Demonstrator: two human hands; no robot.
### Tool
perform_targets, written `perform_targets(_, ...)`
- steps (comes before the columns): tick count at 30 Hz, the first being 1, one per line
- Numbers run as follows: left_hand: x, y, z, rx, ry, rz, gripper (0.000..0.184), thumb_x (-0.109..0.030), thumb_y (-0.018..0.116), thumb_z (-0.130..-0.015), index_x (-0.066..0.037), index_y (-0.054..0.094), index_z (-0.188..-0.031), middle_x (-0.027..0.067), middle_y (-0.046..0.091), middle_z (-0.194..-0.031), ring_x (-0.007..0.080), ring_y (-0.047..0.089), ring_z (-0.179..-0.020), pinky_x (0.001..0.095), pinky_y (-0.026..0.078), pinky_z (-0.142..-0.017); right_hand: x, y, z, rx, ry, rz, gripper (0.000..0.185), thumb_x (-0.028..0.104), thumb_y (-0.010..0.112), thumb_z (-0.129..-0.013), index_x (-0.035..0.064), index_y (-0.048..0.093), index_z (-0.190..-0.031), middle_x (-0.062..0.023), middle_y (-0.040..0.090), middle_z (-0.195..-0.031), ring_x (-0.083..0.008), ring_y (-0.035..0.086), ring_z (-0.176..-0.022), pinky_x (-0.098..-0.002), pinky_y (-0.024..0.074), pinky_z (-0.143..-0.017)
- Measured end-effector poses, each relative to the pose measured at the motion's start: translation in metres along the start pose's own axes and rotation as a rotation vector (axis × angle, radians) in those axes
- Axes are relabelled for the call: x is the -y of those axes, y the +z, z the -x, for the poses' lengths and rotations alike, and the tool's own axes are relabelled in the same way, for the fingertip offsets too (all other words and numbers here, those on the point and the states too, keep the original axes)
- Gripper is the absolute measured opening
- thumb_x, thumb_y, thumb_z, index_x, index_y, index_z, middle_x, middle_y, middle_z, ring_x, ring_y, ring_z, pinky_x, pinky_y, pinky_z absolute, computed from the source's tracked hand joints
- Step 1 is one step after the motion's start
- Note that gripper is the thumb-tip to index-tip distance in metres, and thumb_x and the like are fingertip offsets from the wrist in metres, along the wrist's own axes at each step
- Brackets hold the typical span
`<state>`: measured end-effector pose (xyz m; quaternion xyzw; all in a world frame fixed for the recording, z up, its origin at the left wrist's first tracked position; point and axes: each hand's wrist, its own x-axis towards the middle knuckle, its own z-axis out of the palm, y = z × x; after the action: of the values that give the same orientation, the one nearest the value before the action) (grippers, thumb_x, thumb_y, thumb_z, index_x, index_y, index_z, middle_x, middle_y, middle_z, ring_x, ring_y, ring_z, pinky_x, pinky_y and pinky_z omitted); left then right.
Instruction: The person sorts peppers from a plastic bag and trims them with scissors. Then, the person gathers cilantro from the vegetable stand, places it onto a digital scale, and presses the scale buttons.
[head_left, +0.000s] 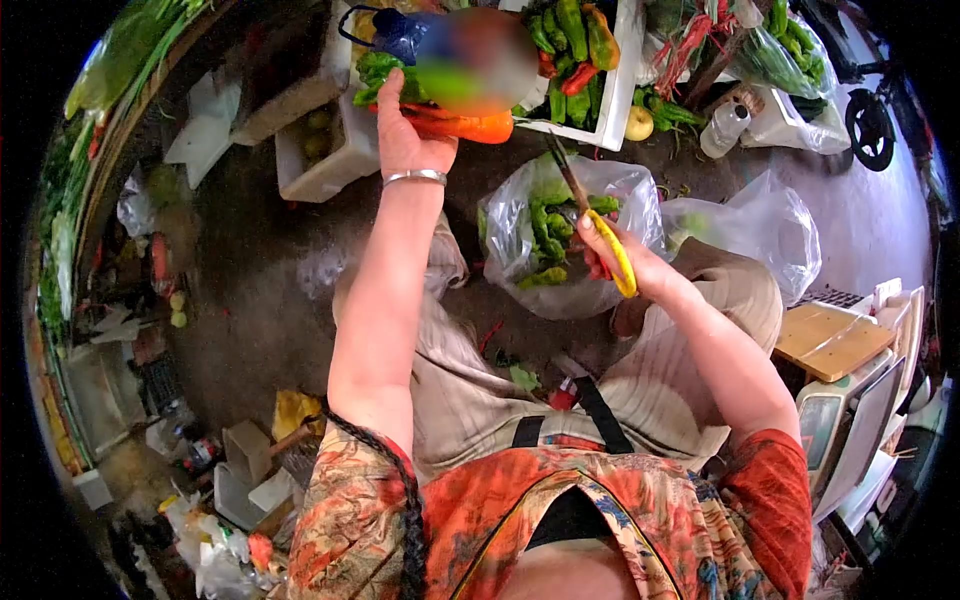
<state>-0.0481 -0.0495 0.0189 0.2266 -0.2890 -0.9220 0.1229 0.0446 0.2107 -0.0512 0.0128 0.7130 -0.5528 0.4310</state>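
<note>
My left hand, with a silver bracelet at the wrist, is raised palm up under a long orange vegetable. Its thumb points up beside green leafy produce; the other fingers are hidden behind the orange vegetable, which rests in the hand. Yellow-handled scissors are gripped in my right hand, their dark blades pointing up and left. Small red things show by its fingers, too unclear to name. Just left of that hand lies a clear plastic bag with green peppers inside.
A white crate of green and red peppers stands ahead, near a yellow round fruit and a plastic bottle. Foam boxes stand at the left. A wooden board lies at the right. A blurred patch covers part of the top.
</note>
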Motion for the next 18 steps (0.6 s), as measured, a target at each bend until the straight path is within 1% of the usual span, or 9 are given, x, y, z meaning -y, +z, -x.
perform_targets(1, 0.001, 0.000, -0.001, 0.003, 0.000, 0.003, 0.030, -0.028, 0.070, -0.079, -0.011, 0.057, -0.100, 0.0024, 0.061, -0.095, 0.0224, 0.059, -0.088, 0.0436, 0.049, -0.082, -0.001, 0.004, -0.002, -0.003, -0.042, -0.012, 0.076, 0.076, 0.041, -0.079, 0.0048, 0.050, -0.104, -0.0020, 0.046, -0.075, -0.0118, 0.046, -0.064, -0.0257, 0.0409, -0.060)
perform_targets(2, 0.003, 0.000, -0.002, -0.008, 0.016, -0.003, 0.029, -0.030, 0.067, -0.081, -0.012, 0.057, -0.101, 0.0035, 0.061, -0.096, 0.0241, 0.060, -0.088, 0.0454, 0.048, -0.082, -0.001, 0.008, -0.003, -0.007, -0.084, -0.024, 0.074, 0.075, 0.042, -0.080, 0.0055, 0.050, -0.104, -0.0016, 0.046, -0.075, -0.0119, 0.046, -0.064, -0.0254, 0.0405, -0.060)
perform_targets(4, 0.007, 0.001, -0.002, -0.032, 0.043, -0.020, 0.029, -0.034, 0.061, -0.083, -0.013, 0.056, -0.102, 0.0058, 0.062, -0.098, 0.0273, 0.060, -0.088, 0.0490, 0.047, -0.082, 0.009, 0.013, 0.002, 0.014, -0.076, -0.063, 0.072, 0.074, 0.043, -0.080, 0.0060, 0.050, -0.103, -0.0011, 0.045, -0.074, -0.0119, 0.045, -0.066, -0.0254, 0.0401, -0.061)
perform_targets(8, 0.015, 0.005, 0.007, -0.048, 0.058, -0.024, 0.028, -0.034, 0.060, -0.084, -0.013, 0.056, -0.101, 0.0061, 0.061, -0.098, 0.0277, 0.060, -0.089, 0.0488, 0.047, -0.083, 0.015, 0.016, 0.000, 0.030, -0.160, -0.053, 0.071, 0.074, 0.042, -0.081, 0.0054, 0.049, -0.100, -0.0027, 0.044, -0.075, -0.0125, 0.044, -0.067, -0.0268, 0.0404, -0.061)
perform_targets(10, 0.024, -0.001, 0.003, 0.052, 0.035, -0.033, 0.028, -0.035, 0.060, -0.085, -0.012, 0.056, -0.100, 0.0060, 0.062, -0.096, 0.0277, 0.060, -0.089, 0.0483, 0.047, -0.085, 0.017, 0.017, -0.003, 0.035, -0.214, -0.069, 0.071, 0.074, 0.039, -0.082, 0.0051, 0.048, -0.097, -0.0032, 0.043, -0.074, -0.0130, 0.043, -0.065, -0.0273, 0.0402, -0.060)
perform_targets(14, 0.046, -0.006, 0.001, 0.019, 0.032, -0.037, 0.030, -0.036, 0.063, -0.083, -0.011, 0.056, -0.099, 0.0050, 0.063, -0.094, 0.0253, 0.060, -0.088, 0.0459, 0.048, -0.084, 0.024, 0.019, -0.002, 0.014, -0.235, -0.104, 0.072, 0.076, 0.037, -0.081, 0.0048, 0.046, -0.094, -0.0030, 0.043, -0.074, -0.0135, 0.043, -0.066, -0.0279, 0.0404, -0.060)
perform_targets(16, 0.054, 0.000, 0.007, 0.025, 0.031, -0.038, 0.029, -0.035, 0.064, -0.083, -0.011, 0.057, -0.098, 0.0050, 0.063, -0.095, 0.0247, 0.061, -0.088, 0.0452, 0.048, -0.084, 0.028, 0.018, 0.002, -0.009, -0.203, -0.195, 0.067, 0.069, 0.040, -0.086, 0.0036, 0.050, -0.095, 0.0003, 0.043, -0.071, -0.0091, 0.042, -0.062, -0.0259, 0.0402, -0.058)
perform_targets(17, 0.058, -0.001, 0.008, 0.041, 0.029, -0.041, 0.028, -0.035, 0.063, -0.083, -0.011, 0.057, -0.098, 0.0049, 0.063, -0.095, 0.0246, 0.061, -0.088, 0.0451, 0.048, -0.084, 0.027, 0.017, 0.002, -0.012, -0.202, -0.197, 0.067, 0.069, 0.040, -0.086, 0.0036, 0.050, -0.095, 0.0003, 0.043, -0.071, -0.0091, 0.042, -0.062, -0.0259, 0.0402, -0.058)
perform_targets(18, 0.061, -0.002, 0.009, 0.056, 0.028, -0.043, 0.028, -0.034, 0.063, -0.084, -0.012, 0.057, -0.098, 0.0048, 0.063, -0.094, 0.0245, 0.061, -0.088, 0.0451, 0.048, -0.084, 0.026, 0.017, 0.002, -0.019, -0.189, -0.182, 0.071, 0.074, 0.038, -0.082, 0.0043, 0.048, -0.091, -0.0008, 0.043, -0.068, -0.0111, 0.043, -0.057, -0.0267, 0.0404, -0.053)
